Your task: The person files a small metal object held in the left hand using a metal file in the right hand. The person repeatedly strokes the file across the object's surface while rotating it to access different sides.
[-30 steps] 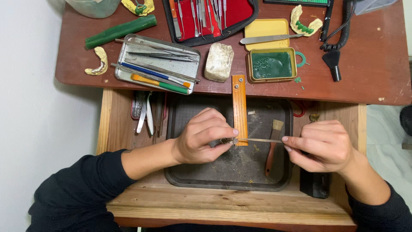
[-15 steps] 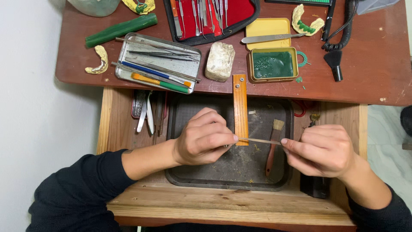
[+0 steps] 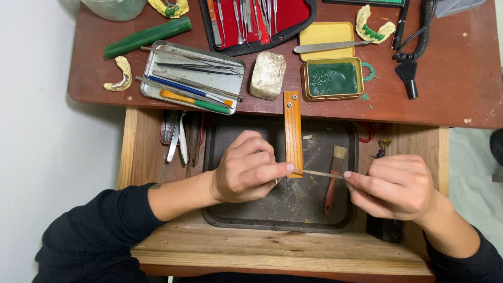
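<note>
Over the tray (image 3: 220, 222), a thin strip (image 3: 318, 173) spans between left hand (image 3: 246, 170) and right hand (image 3: 395, 186), both pinching its ends.

A reddish-brown bench (image 3: 450, 99) with a scuffed top spans the upper part of the view. A pale wooden drawer (image 3: 283, 246) stands open below its front edge. A plain white wall (image 3: 42, 131) runs along the left; light marbled floor (image 3: 471, 157) shows at the right edge.
</note>
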